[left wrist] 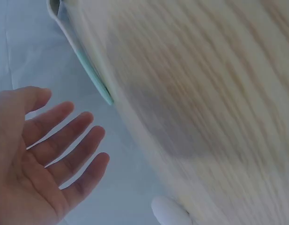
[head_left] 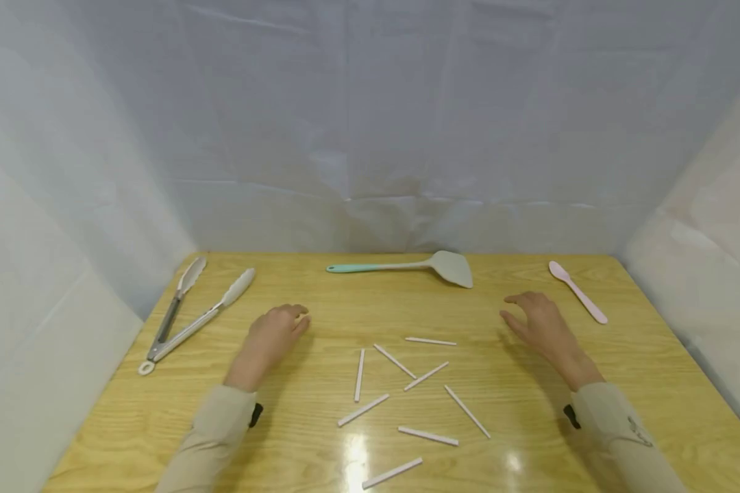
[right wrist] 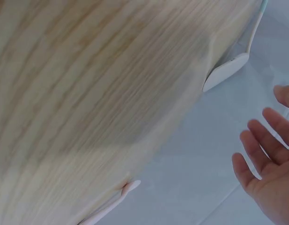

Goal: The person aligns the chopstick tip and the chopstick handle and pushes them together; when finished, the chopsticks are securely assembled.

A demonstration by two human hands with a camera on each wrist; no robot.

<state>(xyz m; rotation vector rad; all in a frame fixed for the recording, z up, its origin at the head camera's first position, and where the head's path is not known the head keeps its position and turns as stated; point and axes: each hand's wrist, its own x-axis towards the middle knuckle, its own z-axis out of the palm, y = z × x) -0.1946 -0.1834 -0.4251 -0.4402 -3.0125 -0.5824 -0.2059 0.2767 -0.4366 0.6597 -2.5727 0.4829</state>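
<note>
My left hand [head_left: 275, 335] is held over the table with nothing in it; the left wrist view shows its fingers loosely spread. Nearest to it, at the left, lie spread metal tongs [head_left: 188, 329] with pale scalloped tips. My right hand [head_left: 544, 329] is likewise bare, its fingers relaxed, close to a pink spoon [head_left: 578, 293] on the right. Between and beyond the hands lies a spatula [head_left: 450, 268] with a teal handle [left wrist: 92, 75]. Several thin white sticks [head_left: 362, 411] are scattered on the wood between my forearms, two of them almost meeting at their ends.
The wooden table [head_left: 499, 465] has its far edge against a pale sheet [head_left: 370, 137]. White sheets also hang at the left [head_left: 49, 274] and right sides. Light glares off the tabletop near the front.
</note>
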